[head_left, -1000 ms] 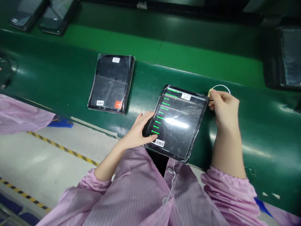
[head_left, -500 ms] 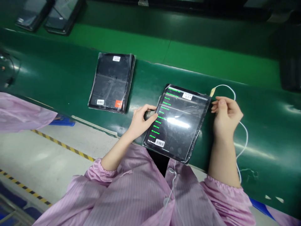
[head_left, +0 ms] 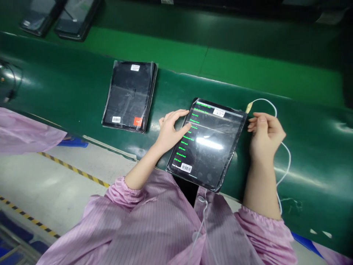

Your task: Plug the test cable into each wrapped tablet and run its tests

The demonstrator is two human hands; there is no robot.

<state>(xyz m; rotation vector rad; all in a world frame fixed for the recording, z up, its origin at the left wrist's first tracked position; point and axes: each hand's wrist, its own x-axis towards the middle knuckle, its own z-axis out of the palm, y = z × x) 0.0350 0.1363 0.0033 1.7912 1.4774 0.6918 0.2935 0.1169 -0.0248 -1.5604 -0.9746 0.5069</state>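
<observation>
A tablet [head_left: 209, 154] in clear film lies tilted near the bench's front edge, its screen lit with a list of green test names. My left hand [head_left: 173, 130] is at its left edge, thumb on the screen and index finger at the rim, with a gap between them. Beside the right edge is my right hand [head_left: 266, 136], fingers curled in and thumb against them; nothing shows in its grasp. Just above those fingers, a white cable [head_left: 288, 158] with a yellowish plug [head_left: 249, 107] meets the tablet's upper right corner. The cable runs behind this hand.
A stack of film-wrapped tablets [head_left: 128, 97], the top one showing an orange-red label, stands to the left on the green bench [head_left: 68, 92]. More wrapped devices [head_left: 75, 22] lie at the far left. A black cable [head_left: 11, 88] and a pink sleeve [head_left: 30, 130] are at the left edge.
My left hand has slid up along the tablet's left edge, its index finger stretching further out. My right hand and the plug have stayed nearly in place.
</observation>
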